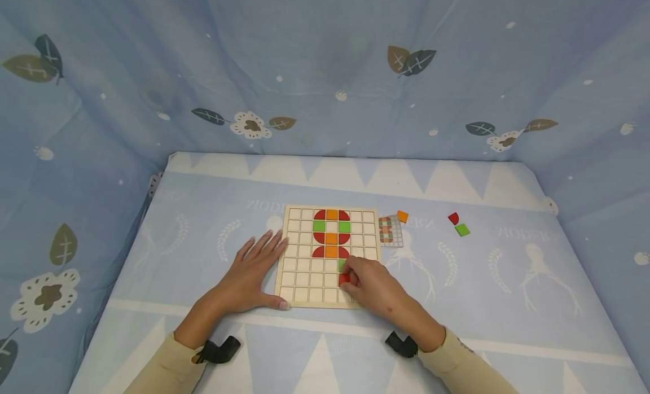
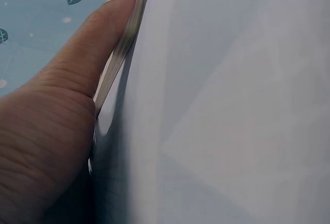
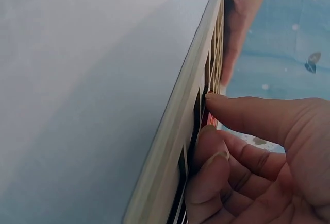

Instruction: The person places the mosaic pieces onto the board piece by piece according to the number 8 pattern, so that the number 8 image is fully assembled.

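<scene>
A wooden grid board (image 1: pixel 295 278) lies on the cloth-covered table, with red, orange and green tiles in its middle columns. My left hand (image 1: pixel 244 281) rests at the board's left side, fingers spread and thumb against the lower left corner. With thumb and fingers my right hand (image 1: pixel 378 284) pinches a red tile (image 1: pixel 343 279) at a lower square of the grid, just below a green tile (image 1: pixel 342 265). In the right wrist view, the fingers cover most of this red tile (image 3: pixel 212 120). The left wrist view has the left thumb (image 2: pixel 98 44) along the board's edge.
Right of the board lies a small pattern card (image 1: pixel 391 231), with a loose orange tile (image 1: pixel 403 216) by its top corner. Further right are a loose red rounded tile (image 1: pixel 453 218) and a green square tile (image 1: pixel 462 230). Blue patterned cloth (image 1: pixel 335 72) rises behind the table.
</scene>
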The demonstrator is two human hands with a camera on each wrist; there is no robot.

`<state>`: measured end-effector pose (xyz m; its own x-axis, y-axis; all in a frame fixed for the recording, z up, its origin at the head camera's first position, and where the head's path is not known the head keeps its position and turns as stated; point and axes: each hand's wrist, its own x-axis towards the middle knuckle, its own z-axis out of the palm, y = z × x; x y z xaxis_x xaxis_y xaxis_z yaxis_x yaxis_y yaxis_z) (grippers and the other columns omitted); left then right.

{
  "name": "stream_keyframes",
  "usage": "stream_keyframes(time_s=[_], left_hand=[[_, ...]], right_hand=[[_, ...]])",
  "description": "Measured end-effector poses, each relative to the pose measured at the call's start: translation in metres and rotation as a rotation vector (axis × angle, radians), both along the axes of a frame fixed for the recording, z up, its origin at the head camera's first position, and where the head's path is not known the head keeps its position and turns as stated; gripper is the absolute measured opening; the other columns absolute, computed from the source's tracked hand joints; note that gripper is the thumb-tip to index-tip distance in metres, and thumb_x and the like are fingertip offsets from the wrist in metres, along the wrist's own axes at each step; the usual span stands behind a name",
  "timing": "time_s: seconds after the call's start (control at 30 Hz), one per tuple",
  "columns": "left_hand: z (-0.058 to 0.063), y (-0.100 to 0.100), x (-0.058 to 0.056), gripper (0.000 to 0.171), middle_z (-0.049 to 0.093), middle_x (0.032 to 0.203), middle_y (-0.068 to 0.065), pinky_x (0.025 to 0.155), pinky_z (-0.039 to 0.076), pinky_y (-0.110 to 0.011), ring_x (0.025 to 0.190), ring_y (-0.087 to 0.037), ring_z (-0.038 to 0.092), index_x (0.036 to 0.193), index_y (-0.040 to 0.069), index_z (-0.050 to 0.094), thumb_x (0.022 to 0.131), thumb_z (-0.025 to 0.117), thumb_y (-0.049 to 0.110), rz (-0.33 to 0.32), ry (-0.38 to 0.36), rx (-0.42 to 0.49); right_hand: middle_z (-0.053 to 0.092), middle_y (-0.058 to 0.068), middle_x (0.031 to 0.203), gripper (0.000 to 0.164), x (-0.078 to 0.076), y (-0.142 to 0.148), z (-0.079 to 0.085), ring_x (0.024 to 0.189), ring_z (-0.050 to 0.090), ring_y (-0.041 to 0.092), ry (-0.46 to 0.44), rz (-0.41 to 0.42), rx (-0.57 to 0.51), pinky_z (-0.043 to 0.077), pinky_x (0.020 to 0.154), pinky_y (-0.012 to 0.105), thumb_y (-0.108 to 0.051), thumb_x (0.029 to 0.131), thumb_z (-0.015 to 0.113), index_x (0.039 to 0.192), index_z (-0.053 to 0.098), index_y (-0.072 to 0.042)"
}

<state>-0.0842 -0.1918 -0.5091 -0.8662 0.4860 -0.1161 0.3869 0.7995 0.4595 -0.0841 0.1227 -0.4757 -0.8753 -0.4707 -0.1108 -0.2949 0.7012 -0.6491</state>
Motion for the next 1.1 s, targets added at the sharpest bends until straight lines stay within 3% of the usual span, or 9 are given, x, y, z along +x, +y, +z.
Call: stream_keyframes(time_s=[0.3,0.63,0.83,1.1], left_hand=[[-0.002,0.000,0.002,0.137,0.014,0.174,-0.008,0.126,-0.001,-0.054,0.161,-0.028,0.000,0.168,0.011,0.021,0.066,0.083,0.078,0.001,-0.002,0.004],[0.001,0.001,0.001,0.135,0.018,0.173,-0.012,0.125,0.003,-0.058,0.161,-0.032,0.005,0.167,0.009,0.024,0.067,0.084,0.075,-0.003,0.037,0.028],[-0.001,0.002,0.001,0.137,0.014,0.174,-0.009,0.126,0.000,-0.055,0.161,-0.029,0.002,0.168,0.011,0.022,0.066,0.083,0.077,0.000,0.013,0.005],[0.000,0.001,0.002,0.136,0.018,0.173,-0.012,0.125,0.003,-0.058,0.161,-0.033,0.006,0.167,0.008,0.023,0.066,0.085,0.075,-0.003,0.043,0.039]], right_hand=[[0.055,-0.010,0.075,0.014,0.003,0.000,-0.005,0.067,0.052,0.007,0.010,0.020,-0.071,0.050,0.059,0.024,0.000,0.092,0.077,0.097,0.067,-0.010],[0.058,-0.011,0.077,0.013,0.002,0.006,-0.002,0.068,0.054,0.006,0.021,0.023,-0.098,0.051,0.059,0.024,-0.001,0.094,0.076,0.097,0.069,-0.012],[0.059,-0.010,0.078,0.010,-0.005,0.031,0.005,0.070,0.054,0.009,0.010,-0.066,-0.093,0.050,0.061,0.025,-0.007,0.096,0.075,0.100,0.069,-0.013],[0.071,0.004,0.095,0.012,-0.029,0.093,0.020,0.079,0.062,0.016,0.104,-0.216,-0.028,0.056,0.072,0.034,-0.002,0.099,0.069,0.110,0.071,-0.003]])
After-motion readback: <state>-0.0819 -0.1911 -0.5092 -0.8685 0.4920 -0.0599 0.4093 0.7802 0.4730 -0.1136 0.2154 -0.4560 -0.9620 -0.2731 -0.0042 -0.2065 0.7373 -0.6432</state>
